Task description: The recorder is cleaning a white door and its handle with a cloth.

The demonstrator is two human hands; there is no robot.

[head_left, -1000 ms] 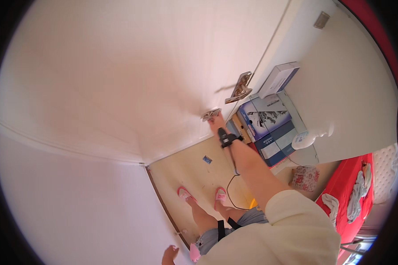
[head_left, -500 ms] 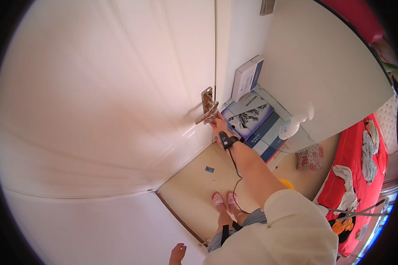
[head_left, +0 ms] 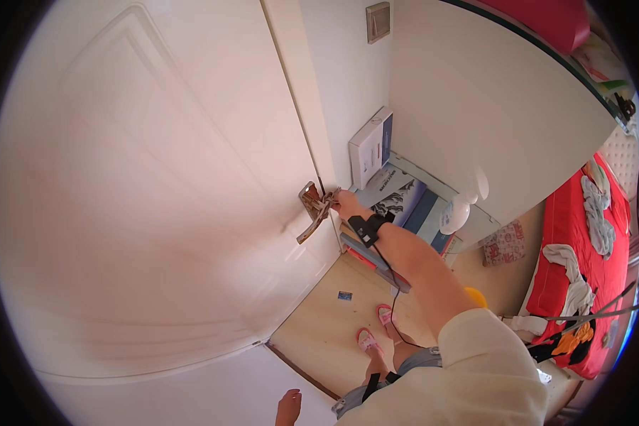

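Note:
A white door fills the left side, with a shiny metal lever handle on a decorated plate near its edge. My right hand is at that edge, just right of the handle. Its fingers are closed around something small and shiny beside the handle, partly hidden by the fingers. A black band with a small device sits on my right wrist, and a dark cable hangs from it. Low in the view, my left hand hangs away from everything, fingers loosely curled with nothing in them.
Flat boxes lie on a glass shelf to the right, with a white box upright behind and a white bottle nearby. A small blue packet lies on the floor. A bed with a red cover holds clothes at the far right.
My right hand has gone from beneath the lever to the door's edge beside it. The view has shifted, and the door and handle appear farther left and lower. My feet have changed position.

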